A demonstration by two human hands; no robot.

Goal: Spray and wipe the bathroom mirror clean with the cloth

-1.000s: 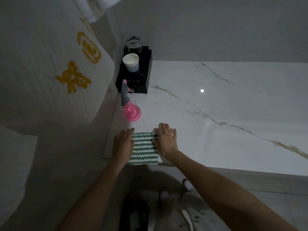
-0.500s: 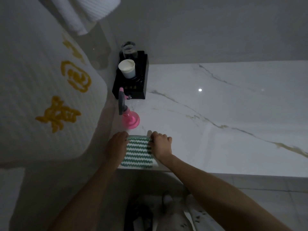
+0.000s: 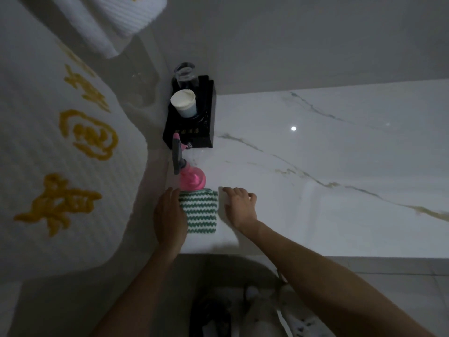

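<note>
Cloth: green-and-white zigzag cloth (image 3: pixel 198 210) lies folded flat on the marble counter (image 3: pixel 315 190), close to the counter's front edge and near its left end.
Left hand: left hand (image 3: pixel 170 216) rests on the cloth's left edge, fingers laid out fairly straight toward the wall, palm down; it curls round nothing.
Right hand: right hand (image 3: pixel 240 205) sits on the bare counter just beside the cloth's right edge, fingers loosely bent with the tips on the stone; it holds nothing, and whether it touches the cloth I cannot tell.
Spray bottle: pink spray bottle (image 3: pixel 192 180) with a grey trigger head stands upright just behind the cloth, its base touching or nearly touching the cloth's far edge.
Black stand: black stand (image 3: pixel 194 132) sits in the back left corner of the counter, behind the spray bottle.
Cups: white cup (image 3: pixel 184 103) stands on the black stand, with a clear glass (image 3: pixel 185 72) behind it against the wall.
Towel: white towel (image 3: pixel 60 154) with yellow embroidered characters hangs at the left, filling that side of the view.
Lighting: dim; one small bright spot reflects off the counter.
</note>
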